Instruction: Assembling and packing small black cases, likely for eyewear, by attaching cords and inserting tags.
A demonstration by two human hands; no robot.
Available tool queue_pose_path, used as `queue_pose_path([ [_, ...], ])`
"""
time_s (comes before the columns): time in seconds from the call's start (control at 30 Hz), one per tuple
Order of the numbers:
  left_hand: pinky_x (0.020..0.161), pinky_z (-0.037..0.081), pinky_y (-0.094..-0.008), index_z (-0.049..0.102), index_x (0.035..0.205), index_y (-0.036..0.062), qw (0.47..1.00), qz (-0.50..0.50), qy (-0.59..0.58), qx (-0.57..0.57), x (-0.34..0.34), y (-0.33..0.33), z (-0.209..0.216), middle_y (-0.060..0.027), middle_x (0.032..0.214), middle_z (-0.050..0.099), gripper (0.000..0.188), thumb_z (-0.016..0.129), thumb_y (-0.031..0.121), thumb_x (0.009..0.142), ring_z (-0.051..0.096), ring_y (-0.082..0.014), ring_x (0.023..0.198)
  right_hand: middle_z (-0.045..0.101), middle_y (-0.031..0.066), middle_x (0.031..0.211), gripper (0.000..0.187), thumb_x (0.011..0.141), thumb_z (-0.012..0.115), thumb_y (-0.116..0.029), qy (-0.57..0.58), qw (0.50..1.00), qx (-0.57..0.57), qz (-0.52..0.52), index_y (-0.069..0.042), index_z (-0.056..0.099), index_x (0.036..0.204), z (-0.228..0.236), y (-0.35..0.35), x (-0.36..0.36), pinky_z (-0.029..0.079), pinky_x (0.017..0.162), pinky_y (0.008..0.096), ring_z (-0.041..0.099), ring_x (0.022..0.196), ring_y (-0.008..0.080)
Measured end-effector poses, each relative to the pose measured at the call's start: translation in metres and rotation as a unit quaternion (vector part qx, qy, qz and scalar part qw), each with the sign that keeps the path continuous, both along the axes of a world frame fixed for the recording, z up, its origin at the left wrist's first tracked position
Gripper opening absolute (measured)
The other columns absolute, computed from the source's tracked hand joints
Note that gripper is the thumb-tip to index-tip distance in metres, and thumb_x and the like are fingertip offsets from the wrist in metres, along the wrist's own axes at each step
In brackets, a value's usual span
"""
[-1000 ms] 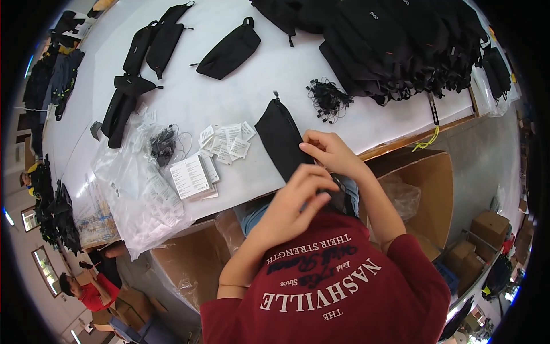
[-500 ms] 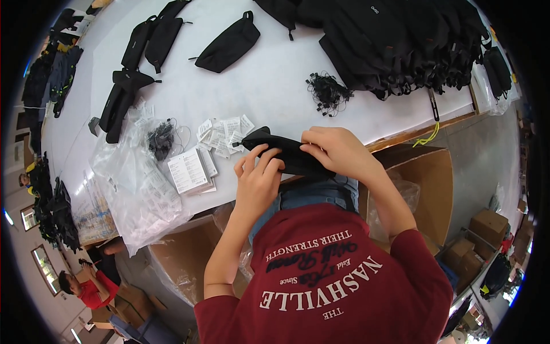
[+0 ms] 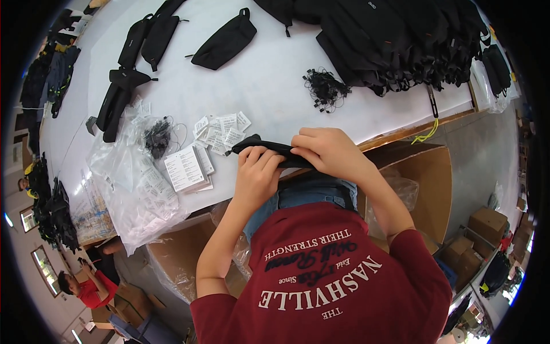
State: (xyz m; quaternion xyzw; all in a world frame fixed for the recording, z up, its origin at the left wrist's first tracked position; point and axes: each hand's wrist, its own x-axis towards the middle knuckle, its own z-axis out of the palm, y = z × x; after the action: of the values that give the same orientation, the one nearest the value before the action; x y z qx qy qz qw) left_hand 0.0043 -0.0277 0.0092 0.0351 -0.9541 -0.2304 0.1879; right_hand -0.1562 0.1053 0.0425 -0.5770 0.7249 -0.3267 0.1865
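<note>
A black fabric pouch [image 3: 282, 150] spans a person's two hands at the near edge of a white bench [image 3: 266, 86], the left hand [image 3: 258, 172] with fingers curled closed over one part, the right hand [image 3: 326, 148] pinching the other between thumb and fingers. Just beyond the left hand lie scattered white tags [image 3: 220, 132]; farther left, stacked printed cards [image 3: 184, 169] sit beside a clear plastic bag [image 3: 129, 186]. Beyond the right hand, a tangle of black cords [image 3: 325, 90] lies near heaped black bags [image 3: 395, 43]. A second pouch [image 3: 225, 41] rests well beyond both hands.
</note>
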Motion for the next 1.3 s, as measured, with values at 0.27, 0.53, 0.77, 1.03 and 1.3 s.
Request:
queue_pose_path([
  [0.27, 0.085, 0.045, -0.0411, 0.056, 0.085, 0.0053, 0.98, -0.044, -0.168, 0.097, -0.002, 0.003, 0.019, -0.0136, 0.117, 0.056, 0.021, 0.071, 0.01, 0.071, 0.056, -0.0346, 0.099, 0.052, 0.0056, 0.074, 0.011, 0.083, 0.064, -0.017, 0.095, 0.993, -0.068, -0.024, -0.007, 0.059, 0.081, -0.025, -0.03, -0.006, 0.043, 0.058, 0.036, 0.055, 0.068, 0.025],
  [0.53, 0.086, 0.047, -0.0407, 0.052, 0.124, 0.0139, 0.945, -0.04, -0.278, 0.168, -0.007, -0.007, 0.018, -0.016, 0.125, 0.05, 0.048, 0.068, 0.018, 0.078, 0.057, -0.0352, 0.097, 0.057, 0.0095, 0.111, 0.055, 0.074, 0.075, -0.033, -0.194, 0.976, 0.089, -0.038, -0.014, 0.057, 0.122, -0.016, 0.033, -0.037, 0.042, 0.093, 0.0344, 0.053, 0.105, 0.0251],
  [0.77, 0.085, 0.048, -0.0436, 0.047, 0.135, 0.0217, 0.929, -0.046, -0.353, 0.105, -0.028, 0.003, 0.02, -0.0173, 0.126, 0.046, 0.057, 0.065, 0.017, 0.081, 0.055, -0.0386, 0.1, 0.048, 0.0132, 0.126, 0.051, 0.071, 0.078, -0.03, 0.02, 0.985, 0.071, -0.154, -0.007, 0.057, 0.111, -0.06, 0.088, 0.024, 0.032, 0.103, 0.0422, 0.041, 0.121, 0.0322],
  [1.03, 0.094, 0.042, -0.0412, 0.049, 0.129, 0.0017, 0.954, -0.092, -0.27, 0.097, -0.028, 0.003, 0.002, -0.0181, 0.123, 0.046, 0.049, 0.059, 0.008, 0.081, 0.05, -0.0365, 0.109, 0.054, 0.0071, 0.09, 0.032, 0.085, 0.063, -0.014, -0.415, 0.863, -0.036, -0.286, -0.002, 0.046, 0.109, -0.065, 0.096, 0.031, 0.047, 0.077, 0.0297, 0.053, 0.082, 0.0159],
  [1.3, 0.098, 0.041, -0.0388, 0.055, 0.119, -0.0036, 0.932, -0.099, -0.265, 0.227, -0.038, -0.009, 0.006, -0.0196, 0.129, 0.052, 0.037, 0.053, 0.001, 0.082, 0.049, -0.0371, 0.117, 0.052, 0.0015, 0.08, 0.055, 0.08, 0.069, -0.007, -0.411, 0.863, -0.038, -0.291, -0.007, 0.038, 0.126, -0.034, 0.145, -0.024, 0.049, 0.07, 0.025, 0.049, 0.072, 0.0103],
])
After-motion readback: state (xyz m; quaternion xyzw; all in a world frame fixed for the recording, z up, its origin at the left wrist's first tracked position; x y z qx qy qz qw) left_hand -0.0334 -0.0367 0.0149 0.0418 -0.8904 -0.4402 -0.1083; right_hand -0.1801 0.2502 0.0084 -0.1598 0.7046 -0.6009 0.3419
